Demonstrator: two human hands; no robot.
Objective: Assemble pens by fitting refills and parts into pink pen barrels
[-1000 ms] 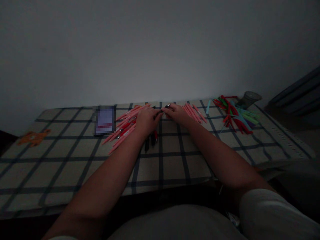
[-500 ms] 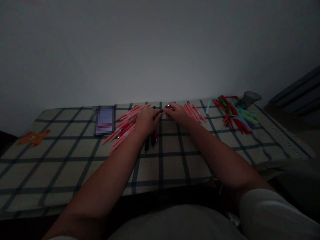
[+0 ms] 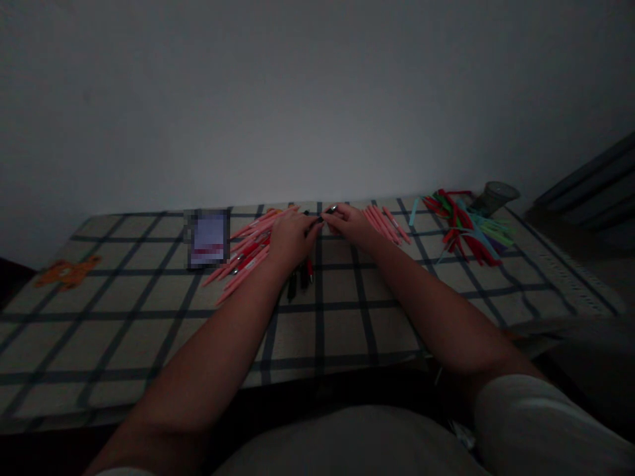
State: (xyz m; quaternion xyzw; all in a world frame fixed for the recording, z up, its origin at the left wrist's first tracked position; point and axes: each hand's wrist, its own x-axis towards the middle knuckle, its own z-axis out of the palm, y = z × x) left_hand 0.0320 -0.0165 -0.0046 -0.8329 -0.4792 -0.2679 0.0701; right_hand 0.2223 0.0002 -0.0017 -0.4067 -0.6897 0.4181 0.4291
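Between my hands is a dark pen (image 3: 321, 219), with a shiny end at the right. My left hand (image 3: 292, 235) is closed on its left part, and my right hand (image 3: 346, 223) pinches the right end. Under and beside my left hand lie several pink pens (image 3: 248, 235) with a few red pens (image 3: 247, 254) among them. Several black pens (image 3: 292, 284) stick out below my left wrist, along with a red one. To the right of my right hand is a second group of pink pens (image 3: 384, 223), lying side by side. My fingers hide part of the dark pen.
A checked cloth (image 3: 342, 330) covers the table against the wall. A blurred-out phone-like object (image 3: 208, 238) lies left of the pens, and an orange figure (image 3: 68, 273) farther left. Red, green and blue strips (image 3: 469, 231) and a transparent cup (image 3: 496, 195) are at the right.
Hardly anything differs. Both hands keep hold of the dark pen in nearly the same place, and the pens on the table have not moved.
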